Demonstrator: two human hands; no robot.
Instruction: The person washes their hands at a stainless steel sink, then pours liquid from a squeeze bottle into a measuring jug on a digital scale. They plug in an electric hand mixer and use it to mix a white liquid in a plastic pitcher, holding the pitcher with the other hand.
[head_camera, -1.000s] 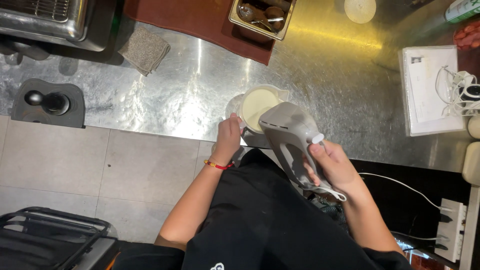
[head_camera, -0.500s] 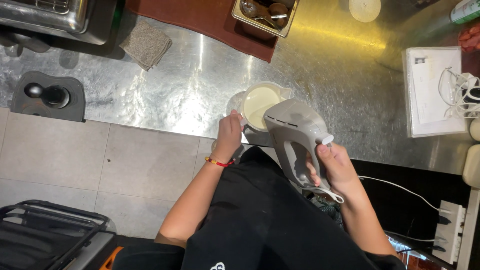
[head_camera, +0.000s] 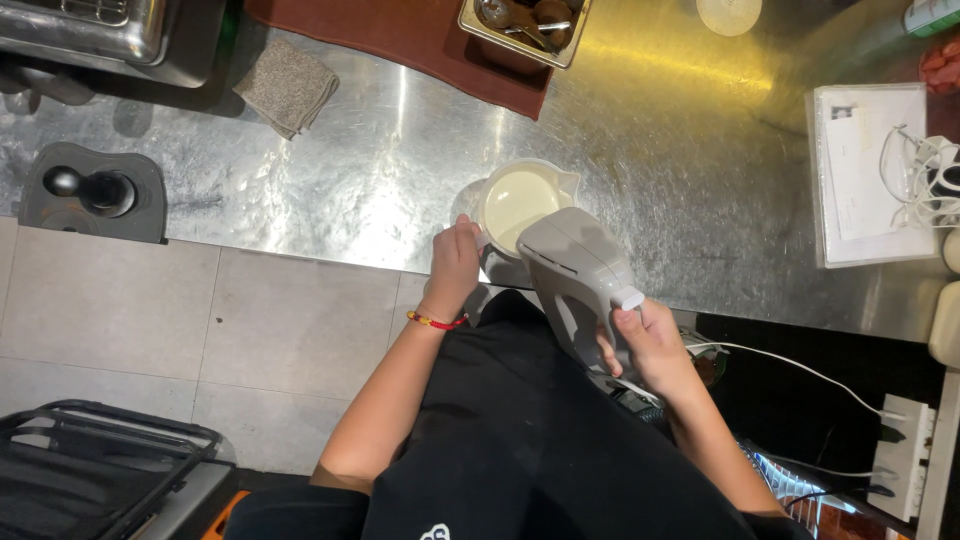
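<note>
Cream-filled jug (head_camera: 515, 200) on steel bench (head_camera: 330, 190) is gripped by left hand (head_camera: 455, 262); grey hand mixer (head_camera: 580, 275), at jug's 5 o'clock, is clasped by right hand (head_camera: 650, 345).

At my three o'clock a white printed sheet (head_camera: 868, 172) lies in a clear rectangular sleeve, perhaps a laminated notice.

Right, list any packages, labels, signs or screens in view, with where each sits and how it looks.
Printed sheet in a clear sleeve: right side of the steel counter, rectangular, white with a small picture, white cable across its right edge.
Green-and-white container: top right corner, mostly cropped.
No screens or signs.
</note>
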